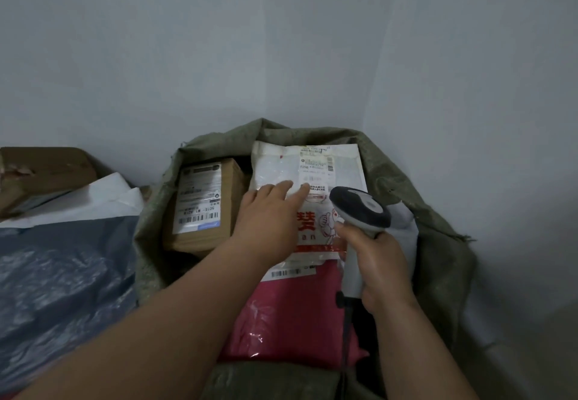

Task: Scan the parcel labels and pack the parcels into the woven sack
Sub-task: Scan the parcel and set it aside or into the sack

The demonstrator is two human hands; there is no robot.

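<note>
An open green woven sack (444, 243) stands against the wall. Inside lie a brown cardboard parcel (203, 209) with a white label, a white plastic mailer (312, 168) with red print and a label, and a red mailer (297, 312) at the front. My left hand (269, 212) rests flat on the white mailer, fingers straight, just below its label. My right hand (381, 268) grips the handle of a white and dark handheld barcode scanner (359, 209), whose head points toward the white mailer. Its cable hangs down.
To the left of the sack lies a grey-blue plastic parcel (62, 274), with white bags (119, 196) and a brown cardboard box (47, 168) behind it. A plain wall closes the back and right side.
</note>
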